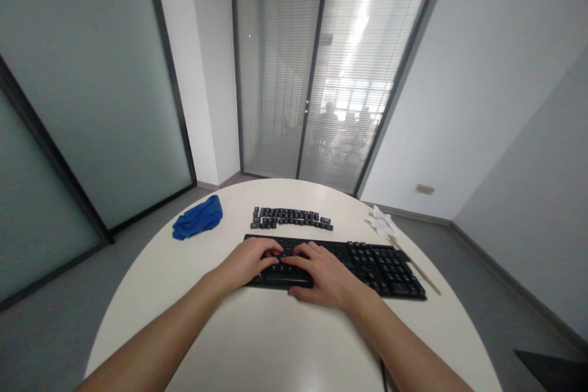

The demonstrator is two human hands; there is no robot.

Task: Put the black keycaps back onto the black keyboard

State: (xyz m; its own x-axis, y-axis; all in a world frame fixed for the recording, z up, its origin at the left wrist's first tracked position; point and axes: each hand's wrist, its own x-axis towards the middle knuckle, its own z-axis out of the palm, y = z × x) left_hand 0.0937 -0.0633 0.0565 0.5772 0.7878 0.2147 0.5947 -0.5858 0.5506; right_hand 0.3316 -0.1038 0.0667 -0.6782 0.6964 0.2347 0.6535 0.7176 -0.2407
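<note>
A black keyboard [275, 282] lies on the round white table, with some of its keys in place; my hands cover much of its left half. My left hand [248, 260] is over the left part, thumb and forefinger brought close together at the keys. Anything between those fingertips is too small to make out. From the other side my right hand [324, 272] reaches over the middle of the keyboard, a finger stretched toward the same keys and the thumb apart near the front edge. Just beyond the keyboard, loose black keycaps [289, 218] stand in rows.
A crumpled blue cloth [198, 218] lies at the table's left. To the right are a crumpled white tissue [382, 222] and a thin light stick [425, 275]. The keyboard's cable [384, 375] runs down by my right forearm. The table's [239, 343] edge curves around.
</note>
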